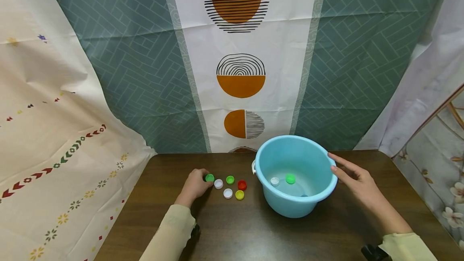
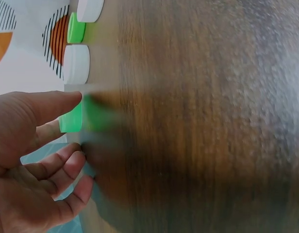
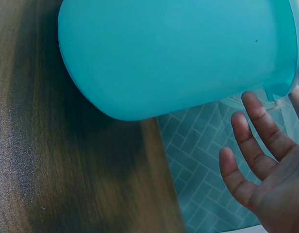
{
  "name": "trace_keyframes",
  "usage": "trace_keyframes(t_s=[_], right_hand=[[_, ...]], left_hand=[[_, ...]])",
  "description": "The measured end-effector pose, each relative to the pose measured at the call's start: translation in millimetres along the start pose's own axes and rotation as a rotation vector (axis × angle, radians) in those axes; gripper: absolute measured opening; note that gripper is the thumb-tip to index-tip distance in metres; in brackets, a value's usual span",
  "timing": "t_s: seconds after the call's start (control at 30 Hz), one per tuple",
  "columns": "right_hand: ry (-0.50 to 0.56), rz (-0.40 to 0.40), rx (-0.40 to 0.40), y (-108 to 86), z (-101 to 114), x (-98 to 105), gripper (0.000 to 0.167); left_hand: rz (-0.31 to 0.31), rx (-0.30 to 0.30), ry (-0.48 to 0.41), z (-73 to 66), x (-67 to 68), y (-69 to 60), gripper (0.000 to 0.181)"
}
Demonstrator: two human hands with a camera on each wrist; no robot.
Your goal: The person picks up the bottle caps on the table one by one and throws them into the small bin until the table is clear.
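Observation:
My left hand pinches a green bottle cap between thumb and index finger, at the left end of a group of caps on the table. In the left wrist view that green cap stands close to the wood, the other fingers loosely bent below it. A light blue bucket stands to the right, with a white cap and a green cap inside. My right hand touches the bucket's right rim with its fingers extended; the right wrist view shows these fingers beside the wall.
Beside the left hand lie two white caps, a light green cap, a red cap and a yellow cap. The brown wooden table ends at a patterned curtain. A white handle joint sticks out at the bucket's left.

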State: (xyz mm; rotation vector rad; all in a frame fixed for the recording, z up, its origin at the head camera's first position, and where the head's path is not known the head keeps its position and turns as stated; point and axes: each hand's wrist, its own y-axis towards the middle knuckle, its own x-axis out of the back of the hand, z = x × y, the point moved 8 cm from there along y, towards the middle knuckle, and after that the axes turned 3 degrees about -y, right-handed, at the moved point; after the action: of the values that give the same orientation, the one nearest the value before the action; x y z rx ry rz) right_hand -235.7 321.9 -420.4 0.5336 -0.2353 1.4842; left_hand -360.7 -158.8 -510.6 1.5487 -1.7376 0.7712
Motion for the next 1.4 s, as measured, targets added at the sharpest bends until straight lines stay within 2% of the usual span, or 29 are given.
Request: trace_keyframes(t_s=[0.3,0.47,0.6,0.83,1.1,1.4], right_hand=[[-0.019,-0.005,-0.009,-0.8,-0.2,0.2,0.048],[-0.007,-0.005,-0.008,-0.3,-1.4,-0.1,0.048],[0.004,-0.005,-0.008,0.4,-1.9,-0.1,0.048],[0.014,-0.008,-0.004,0.4,-1.1,0.1,0.049],[-0.001,-0.007,-0.002,0.4,-0.1,0.1,0.048],[-0.002,-0.009,-0.001,0.9,0.8,0.0,0.048]], left_hand=[[-0.032,0.035,-0.059,6.9,9.9,-4.5,0.032],[-0.069,0.031,-0.075,6.5,19.4,-7.8,0.033],[-0.121,0.011,-0.086,4.4,29.2,-9.2,0.033],[-0.198,-0.028,-0.164,-3.4,44.1,-12.1,0.033],[-0.289,-0.067,-0.265,-13.2,55.3,-13.7,0.031],[-0.382,-0.111,-0.381,-29.0,70.1,-19.2,0.028]])
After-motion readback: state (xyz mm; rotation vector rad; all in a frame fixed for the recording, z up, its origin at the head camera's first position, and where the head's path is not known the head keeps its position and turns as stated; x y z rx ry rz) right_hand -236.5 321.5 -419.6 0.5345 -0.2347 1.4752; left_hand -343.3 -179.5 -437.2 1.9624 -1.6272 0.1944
